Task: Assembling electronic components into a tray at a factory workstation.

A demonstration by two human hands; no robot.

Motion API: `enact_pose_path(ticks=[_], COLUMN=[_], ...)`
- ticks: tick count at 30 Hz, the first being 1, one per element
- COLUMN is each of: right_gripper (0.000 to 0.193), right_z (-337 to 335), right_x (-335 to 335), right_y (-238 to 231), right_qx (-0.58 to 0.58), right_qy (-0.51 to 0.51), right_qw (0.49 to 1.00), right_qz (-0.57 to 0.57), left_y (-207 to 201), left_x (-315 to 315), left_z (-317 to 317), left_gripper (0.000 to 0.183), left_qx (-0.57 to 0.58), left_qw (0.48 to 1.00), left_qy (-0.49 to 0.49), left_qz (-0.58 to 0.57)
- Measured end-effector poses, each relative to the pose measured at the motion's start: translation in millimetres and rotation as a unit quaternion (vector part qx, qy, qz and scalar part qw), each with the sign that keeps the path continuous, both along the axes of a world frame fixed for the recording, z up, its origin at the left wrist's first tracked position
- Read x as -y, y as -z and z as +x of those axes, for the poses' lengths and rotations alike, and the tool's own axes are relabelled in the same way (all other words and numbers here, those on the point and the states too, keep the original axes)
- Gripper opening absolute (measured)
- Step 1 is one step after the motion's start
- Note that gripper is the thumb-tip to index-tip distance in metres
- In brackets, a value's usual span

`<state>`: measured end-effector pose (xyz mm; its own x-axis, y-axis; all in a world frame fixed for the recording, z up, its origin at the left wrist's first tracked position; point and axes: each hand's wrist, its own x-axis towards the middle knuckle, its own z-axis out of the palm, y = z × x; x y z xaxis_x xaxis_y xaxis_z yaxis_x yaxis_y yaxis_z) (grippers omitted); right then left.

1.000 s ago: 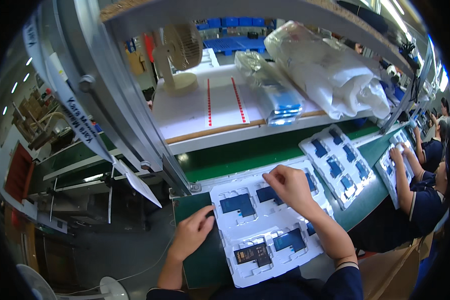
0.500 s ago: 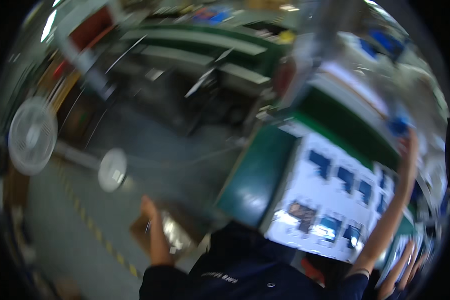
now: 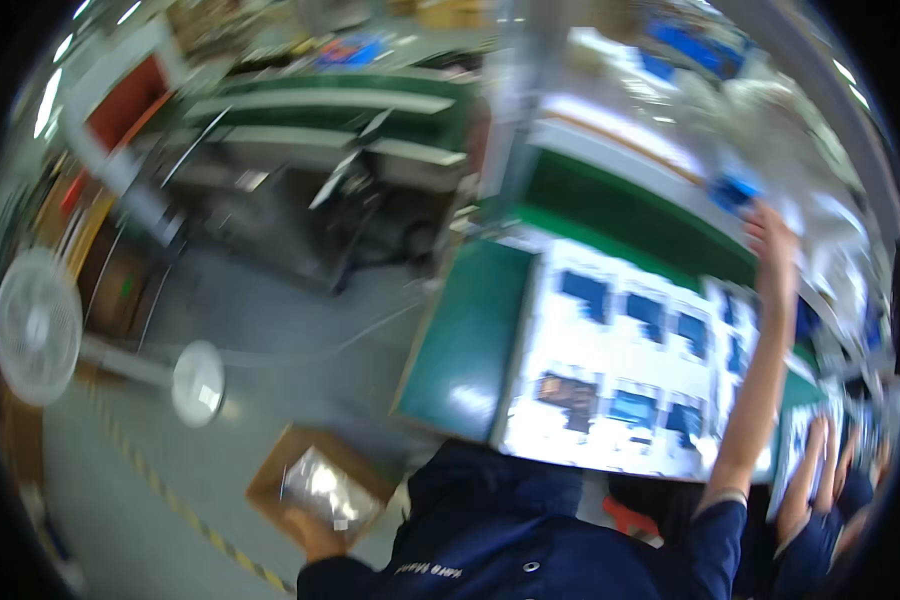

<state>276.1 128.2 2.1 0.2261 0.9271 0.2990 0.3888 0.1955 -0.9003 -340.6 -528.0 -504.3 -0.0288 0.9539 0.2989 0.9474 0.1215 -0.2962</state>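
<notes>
At the upper right my right arm stretches over the bench, and the fingers of my right hand (image 3: 773,238) are closed at a small blue object (image 3: 734,192), blurred, its kind unclear. My left hand (image 3: 315,532) is low, against the near side of an open cardboard box (image 3: 270,478); its fingers are blurred and partly hidden. Shiny clear plastic packaging (image 3: 328,488) fills the box. In front of me a white board (image 3: 525,425) bears several flat dark blue pieces (image 3: 643,315) in rows, plus a brownish one (image 3: 568,398).
A green bench top (image 3: 465,335) lies left of the board. A white pedestal fan (image 3: 38,325) with a round base (image 3: 198,383) stands at the left. White plastic bags (image 3: 830,240) hang at the right. Another person's arms (image 3: 808,470) show at the lower right.
The view has turned right, so the bench now sits further left. My left hand has dropped from above the box to its near side. My right hand stays at the blue object.
</notes>
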Motion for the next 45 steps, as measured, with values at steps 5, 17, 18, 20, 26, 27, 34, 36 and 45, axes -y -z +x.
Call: enact_pose_path(ticks=[5, 17, 18, 20, 26, 27, 34, 36, 45], right_gripper=[0.036, 0.049, 0.054, 0.046, 0.042, 0.042, 0.032, 0.029, 0.019], right_z=[-22, -7, -16, -26, -51, -45, -39, -33, -36], right_x=[10, -4, 0, -16, -23, -12, 6, -4, -11], right_y=[-33, -39, -37, -25, -16, -21, -33, -28, -5], right_qx=[-0.096, 0.149, 0.195, 0.161, 0.125, 0.122, 0.027, -0.027, -0.085], right_qy=[0.025, 0.174, 0.228, 0.206, 0.186, 0.193, 0.222, 0.196, 0.211], right_qw=[0.994, 0.973, 0.951, 0.963, 0.963, 0.962, 0.963, 0.969, 0.943], right_qz=[-0.048, 0.038, 0.077, 0.06, 0.148, 0.148, 0.149, 0.145, 0.241], left_y=[-37, -428, -447, -485, -522, -524, -511, -519, -548], left_x=[-161, -499, -519, -547, -660, -674, -734, -724, -683], left_z=[-43, 218, 246, 304, 400, 414, 429, 441, 458], left_gripper=[0.052, 0.015, 0.019, 0.026, 0.028, 0.027, 0.024, 0.026, 0.012], left_qx=[0.305, 0.35, 0.327, 0.251, 0.208, 0.236, 0.298, 0.302, 0.233], left_qw=[0.565, 0.736, 0.738, 0.742, 0.727, 0.725, 0.694, 0.684, 0.608], left_qy=[-0.71, 0.397, 0.453, 0.541, 0.589, 0.581, 0.595, 0.615, 0.683], left_qz=[0.288, 0.422, 0.378, 0.305, 0.286, 0.285, 0.275, 0.251, 0.332])
